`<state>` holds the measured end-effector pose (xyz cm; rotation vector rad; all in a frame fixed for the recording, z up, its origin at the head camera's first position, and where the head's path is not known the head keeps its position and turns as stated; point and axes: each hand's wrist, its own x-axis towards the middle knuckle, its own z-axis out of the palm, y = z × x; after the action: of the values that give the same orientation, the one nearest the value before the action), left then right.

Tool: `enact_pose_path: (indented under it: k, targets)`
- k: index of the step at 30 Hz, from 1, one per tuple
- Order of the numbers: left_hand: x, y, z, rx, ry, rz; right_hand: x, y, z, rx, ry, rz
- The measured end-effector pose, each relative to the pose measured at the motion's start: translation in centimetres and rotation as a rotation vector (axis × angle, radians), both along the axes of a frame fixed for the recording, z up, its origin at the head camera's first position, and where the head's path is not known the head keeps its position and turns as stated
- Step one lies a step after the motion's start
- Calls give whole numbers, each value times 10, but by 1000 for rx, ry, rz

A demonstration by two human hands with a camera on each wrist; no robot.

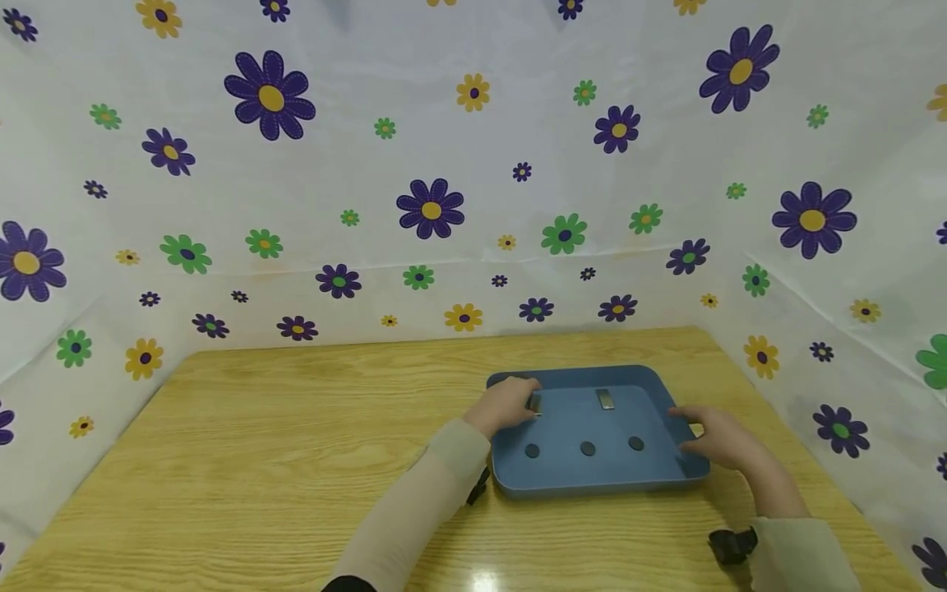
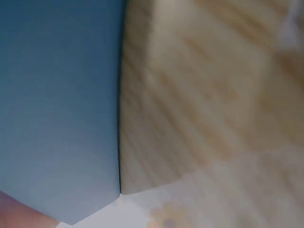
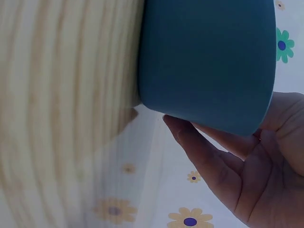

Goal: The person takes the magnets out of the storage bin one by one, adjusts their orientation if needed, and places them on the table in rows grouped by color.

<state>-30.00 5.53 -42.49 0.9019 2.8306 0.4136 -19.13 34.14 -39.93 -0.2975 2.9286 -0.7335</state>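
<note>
Flowered sheet [image 1: 325, 197] stands behind and on both sides of worktop [image 1: 296, 436]. Blue tray [image 1: 570, 475] sits toward the worktop's right edge, long sides roughly parallel to the far edge. Cream sleeves [image 1: 403, 506] cross the near part of the worktop, 1 on either side of the tray; a black wrist device [image 1: 732, 545] shows at the right wrist.

Left hand [image 1: 505, 404]: over the tray's left wall, thumb and forefinger apart; cannot tell whether the fingers pinch the metal plate [image 1: 536, 404] between them, partly covered. In the left wrist view the tray wall blocks most of the hand. Right hand [image 1: 718, 437]: fingers curled round the tray's right wall.

In tray: second plate [image 1: 605, 399] near the far wall; 3 dark discs [image 1: 588, 448] in a row along the near side.
</note>
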Motion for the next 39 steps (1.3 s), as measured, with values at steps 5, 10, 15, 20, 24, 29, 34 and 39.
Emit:
enact_pose_path:
  k: [5, 10, 15, 20, 24, 29, 34, 39]
  targets:
    - [1, 4, 2, -112, 48, -8, 1, 2, 0, -23, -10, 8]
    - [0, 5, 1, -119, 65, -9, 1, 4, 0, -21, -5, 26]
    - [0, 5, 2, -97, 78, -3, 1, 4, -1, -24, -10, 39]
    - [1, 4, 2, -90, 69, 2, 2, 4, 0, -16, -19, 40]
    - [1, 4, 3, -87, 69, 16, 2, 4, 0, -6, -22, 52]
    - [0, 5, 5, -65, 71, 18, 1, 6, 0, -12, -25, 72]
    - [0, 9, 3, -27, 52, 1, 2, 7, 0, -11, -35, 71]
    - [-1, 11, 0, -27, 50, -1, 1, 7, -2, -19, -52, 51]
